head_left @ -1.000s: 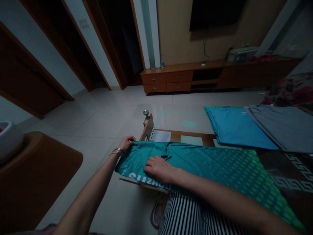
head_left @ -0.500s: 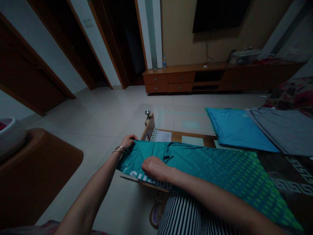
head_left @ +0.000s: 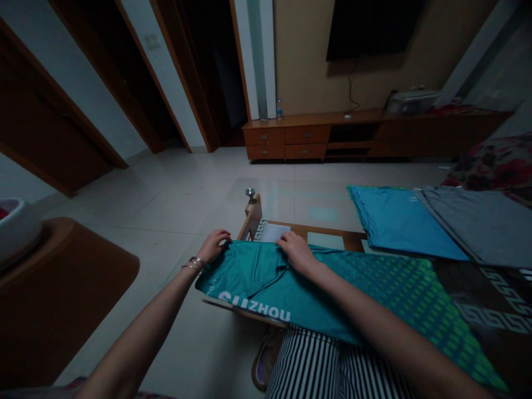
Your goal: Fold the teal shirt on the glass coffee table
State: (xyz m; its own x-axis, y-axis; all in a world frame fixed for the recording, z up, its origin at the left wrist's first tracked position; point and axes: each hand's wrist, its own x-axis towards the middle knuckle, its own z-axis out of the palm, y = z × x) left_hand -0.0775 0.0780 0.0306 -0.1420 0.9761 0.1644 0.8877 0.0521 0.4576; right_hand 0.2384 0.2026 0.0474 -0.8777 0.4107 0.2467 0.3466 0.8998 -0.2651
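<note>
The left hand [head_left: 214, 245], with bracelets [head_left: 194, 264] at the wrist, has its grip clamped on the far left corner of the green garment [head_left: 261, 271]. The right hand [head_left: 297, 252] touches the same far edge further right, fingers bent; whether its grip is clamped on cloth cannot be told. The garment lies lengthwise on the surface [head_left: 494, 317], creased between the hands, white "SUZHOU" lettering along the near edge, lighter green dots toward the right end. The near edge borders a lap in striped cloth [head_left: 307, 360]; a shoe [head_left: 261, 366] shows below. Beyond the garment's right part lie a folded blue garment [head_left: 403, 219] and, touching it, a grey garment [head_left: 477, 224]. At far left, a white bowl [head_left: 19, 233] sits on a brown stand [head_left: 83, 288]. Across the floor [head_left: 166, 194] is a cabinet [head_left: 305, 136] bearing a bottle [head_left: 279, 109].
</note>
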